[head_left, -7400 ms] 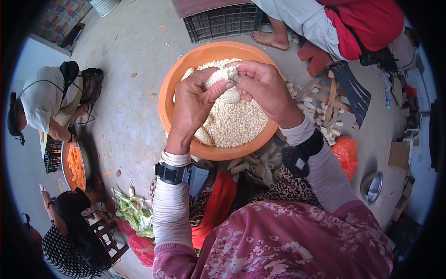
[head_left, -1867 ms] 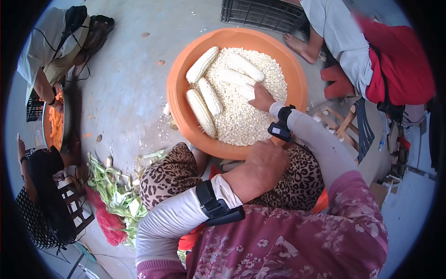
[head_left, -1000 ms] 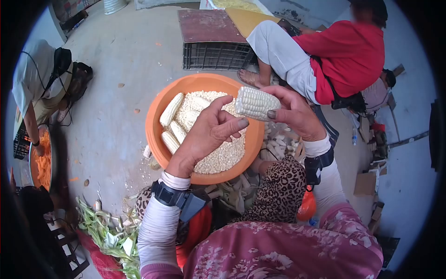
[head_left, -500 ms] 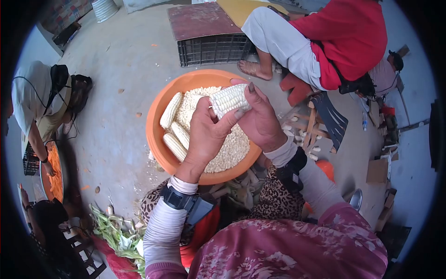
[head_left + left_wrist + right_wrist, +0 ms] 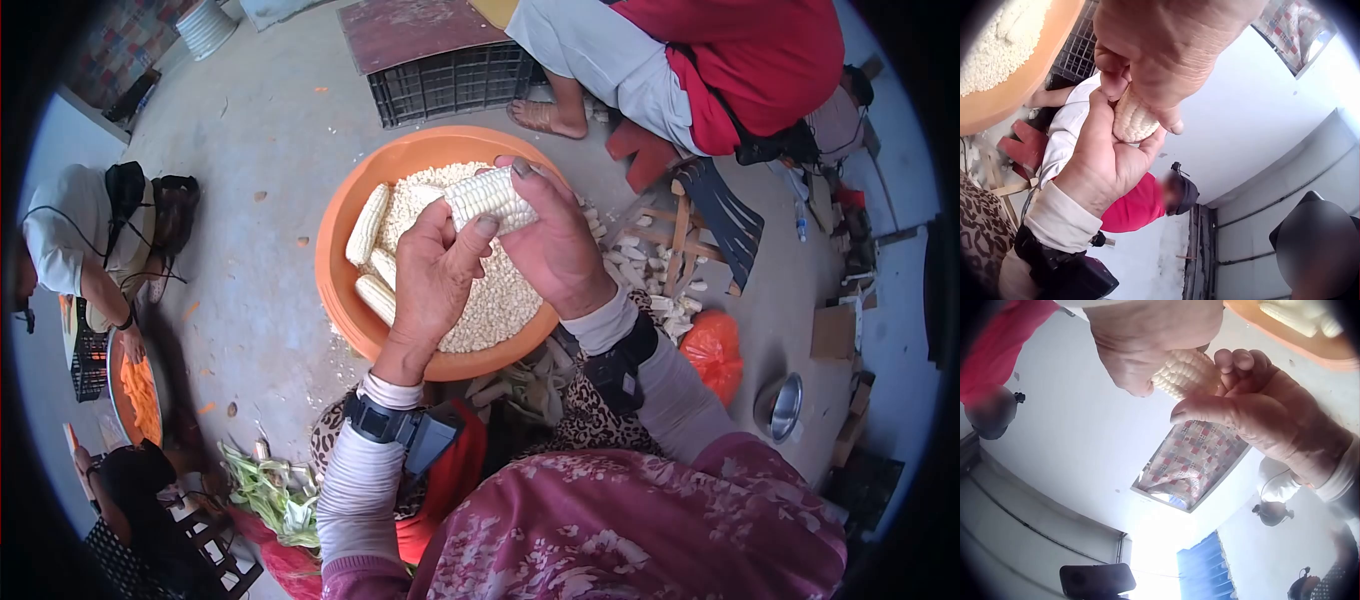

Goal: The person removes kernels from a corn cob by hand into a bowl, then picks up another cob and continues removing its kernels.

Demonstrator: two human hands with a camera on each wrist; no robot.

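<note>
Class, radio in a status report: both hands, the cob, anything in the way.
Left hand grips cob; right hand grips it too. Cob held over basin of kernels. Spare cobs lie in basin, apart from hands.

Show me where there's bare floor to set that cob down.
Mostly bare floor lies left of the basin, from the crate down to the carrot tray. Crowded: spent cobs right of the basin, husks lower left.

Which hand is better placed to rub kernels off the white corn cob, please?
Probably the left hand: its thumb presses on the white corn cob, while the right hand wraps and steadies it.
</note>
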